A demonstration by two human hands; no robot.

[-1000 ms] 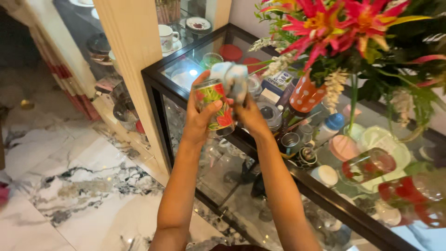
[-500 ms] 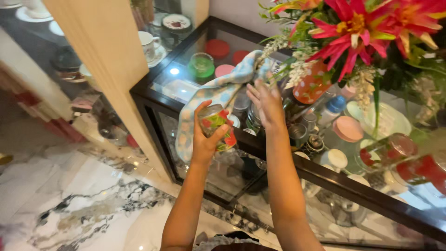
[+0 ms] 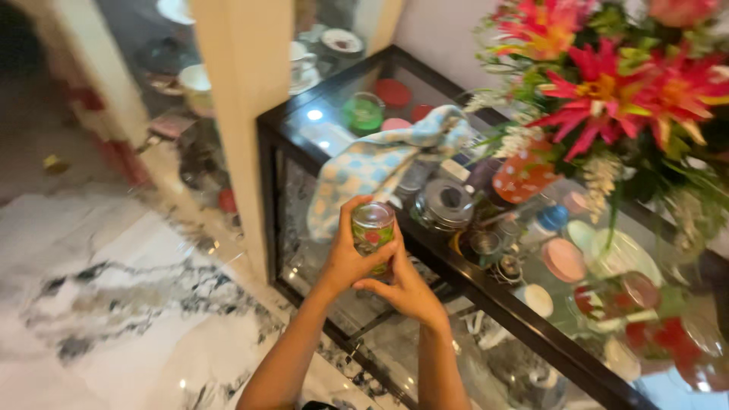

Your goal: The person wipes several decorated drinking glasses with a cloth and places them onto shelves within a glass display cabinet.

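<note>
I hold a small drinking glass (image 3: pixel 373 231) printed with red and green flowers in front of a black-framed glass cabinet (image 3: pixel 486 292). My left hand (image 3: pixel 345 257) wraps around its left side. My right hand (image 3: pixel 404 288) cups it from below and the right. A pale blue and cream dotted cloth (image 3: pixel 377 163) lies draped on the cabinet's glass top just beyond the glass, free of both hands.
A bouquet of red flowers (image 3: pixel 607 83) in an orange dotted vase (image 3: pixel 522 173) stands on the cabinet top. Two similar flowered glasses (image 3: pixel 653 326) lie at the right. Cups, lids and plates fill the cabinet. A cream pillar (image 3: pixel 247 114) stands left, marble floor (image 3: pixel 114 304) below.
The cloth left my right hand and now lies on the cabinet top. My right hand came back down to the glass, which sits lower and closer to me.
</note>
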